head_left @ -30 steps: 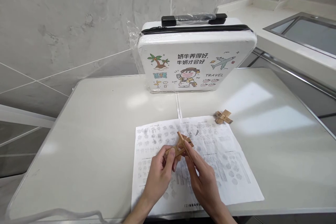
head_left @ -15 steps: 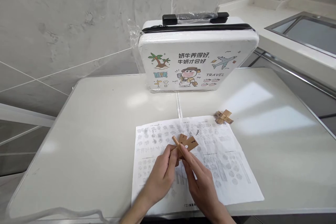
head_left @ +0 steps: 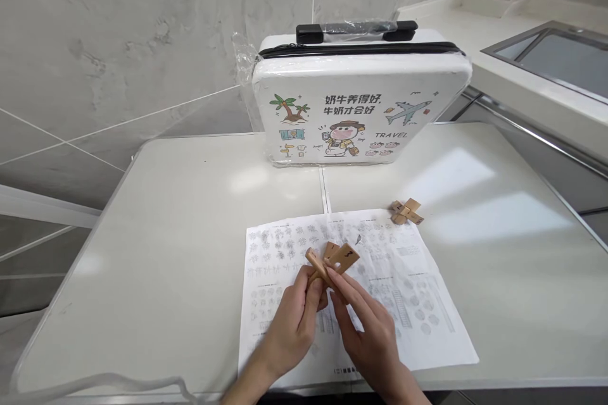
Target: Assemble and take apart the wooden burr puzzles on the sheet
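Both my hands hold a small wooden interlocking puzzle (head_left: 332, 259) above a printed instruction sheet (head_left: 380, 285). My left hand (head_left: 294, 323) grips it from the left with thumb and fingers closed round its lower bars. The fingers of my right hand (head_left: 365, 329) pinch it from the right and below. A second wooden cross-shaped puzzle (head_left: 406, 211) lies on the white table (head_left: 166, 234) beyond the sheet's far right corner, apart from both hands.
A white suitcase (head_left: 361, 101) with cartoon prints and a black handle stands at the table's far edge against a grey tiled wall. A counter with a steel sink (head_left: 551, 57) runs along the right. A clear plastic strip (head_left: 109, 386) lies at the near left edge.
The puzzle has been turned in my hands: its bars have rotated, and a flat marked face now points up and to the right. Both hands shifted only slightly.
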